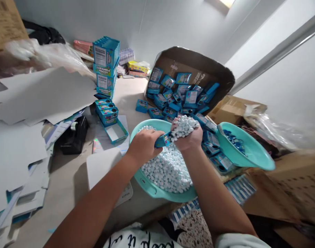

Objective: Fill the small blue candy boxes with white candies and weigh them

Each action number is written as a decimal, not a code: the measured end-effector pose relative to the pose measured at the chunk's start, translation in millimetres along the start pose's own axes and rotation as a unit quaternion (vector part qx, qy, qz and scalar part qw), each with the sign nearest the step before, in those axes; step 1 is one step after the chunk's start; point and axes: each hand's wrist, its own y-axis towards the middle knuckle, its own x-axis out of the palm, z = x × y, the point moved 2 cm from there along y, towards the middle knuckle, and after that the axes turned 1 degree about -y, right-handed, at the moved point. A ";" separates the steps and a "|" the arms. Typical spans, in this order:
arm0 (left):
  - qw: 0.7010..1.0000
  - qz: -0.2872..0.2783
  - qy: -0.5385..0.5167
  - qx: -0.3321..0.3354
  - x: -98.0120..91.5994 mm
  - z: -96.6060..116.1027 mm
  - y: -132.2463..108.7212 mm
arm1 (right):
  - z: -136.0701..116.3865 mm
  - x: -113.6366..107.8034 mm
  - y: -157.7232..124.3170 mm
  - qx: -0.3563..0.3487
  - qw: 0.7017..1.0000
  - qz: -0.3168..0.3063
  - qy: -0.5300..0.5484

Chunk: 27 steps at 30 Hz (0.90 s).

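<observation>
My left hand (144,144) grips a small blue box (162,140), tilted toward my other hand, over a turquoise basin (147,186). My right hand (190,137) is cupped around a heap of small white candies (183,126) beside the end of that box. White and pale blue candies (170,168) fill much of the basin below. Behind the basin, a large cardboard box (199,58) lies on its side with many small blue boxes (191,97) spilling out. To its left, a display tray (116,132) holds several small boxes at its back end.
Blue display boxes (105,65) are stacked at the back left. White cardboard sheets (43,96) and a black tape dispenser (74,136) lie at the left. A white scale (103,165) sits left of the basin. A second turquoise basin (255,155) holds blue pieces at the right.
</observation>
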 end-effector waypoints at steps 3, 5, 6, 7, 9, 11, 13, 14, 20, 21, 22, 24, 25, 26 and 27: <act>1.000 0.000 0.006 -0.005 -0.1 1.5 -0.2 | -0.1 0.4 -1.1 -0.008 1.000 0.009 -0.006; 1.000 0.000 0.010 -0.005 0.3 2.1 -0.7 | -0.6 0.5 -1.6 -0.017 1.000 0.010 -0.017; 1.000 -0.001 0.013 -0.003 0.5 2.4 -1.1 | -1.0 0.5 -1.7 -0.023 0.999 0.008 -0.024; 1.000 -0.003 0.017 0.000 0.7 2.5 -1.5 | -1.4 0.4 -1.7 -0.031 0.999 0.005 -0.029; 1.000 -0.006 0.026 0.006 1.0 2.8 -2.1 | -1.5 -0.2 -1.6 -0.041 0.999 0.006 -0.031; 0.999 -0.009 0.034 0.012 1.1 3.2 -2.2 | -1.1 -1.1 -1.5 -0.041 0.999 0.009 -0.030; 0.999 -0.012 0.040 0.013 0.8 3.8 -2.0 | -0.5 -1.7 -1.5 -0.041 0.999 0.005 -0.032; 0.999 -0.014 0.042 0.013 0.7 4.2 -1.9 | -0.3 -2.0 -1.5 -0.043 0.999 0.002 -0.034; 0.998 -0.023 0.050 0.017 0.7 6.1 -1.4 | 1.0 -4.7 -0.7 -0.057 0.998 -0.011 -0.017; 0.998 -0.022 0.051 0.020 0.9 6.1 -1.4 | 1.2 -5.2 -0.4 -0.060 0.998 -0.017 -0.021; 0.998 -0.019 0.052 0.023 1.1 5.9 -1.4 | 1.4 -5.6 -0.3 -0.062 0.997 -0.022 -0.028; 0.998 -0.009 0.053 0.027 1.7 5.4 -1.6 | 1.4 -5.8 -0.6 -0.068 0.997 -0.030 -0.036; 0.998 -0.004 0.051 0.027 2.0 5.0 -1.7 | 1.4 -5.4 -1.2 -0.071 0.996 -0.029 -0.035; 0.998 0.000 0.048 0.027 2.4 4.7 -1.9 | 1.3 -4.7 -2.0 -0.074 0.996 -0.027 -0.031; 0.999 0.002 0.045 0.025 2.8 4.3 -2.1 | 1.3 -3.8 -2.9 -0.077 0.996 -0.022 -0.026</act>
